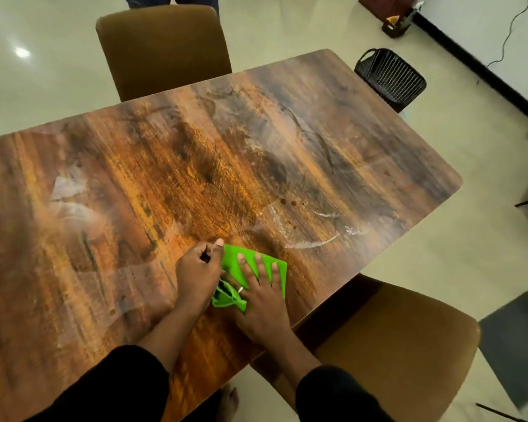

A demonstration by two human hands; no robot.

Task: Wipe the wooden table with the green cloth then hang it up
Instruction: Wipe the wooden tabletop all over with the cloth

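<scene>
A bright green cloth [237, 263] lies flat on the wooden table [195, 166] near its front right edge. My right hand [264, 295] presses flat on top of the cloth with fingers spread. My left hand [198, 269] rests at the cloth's left edge, fingers curled and pinching that edge. A bunched corner of the cloth pokes out between the two hands. Pale wet streaks and a few dark spots mark the tabletop right of the cloth.
A brown chair [165, 50] stands at the table's far side and another brown chair [403, 345] at the near right. A black wire basket [390, 77] sits on the floor by the far right corner. A person's legs show at the top edge.
</scene>
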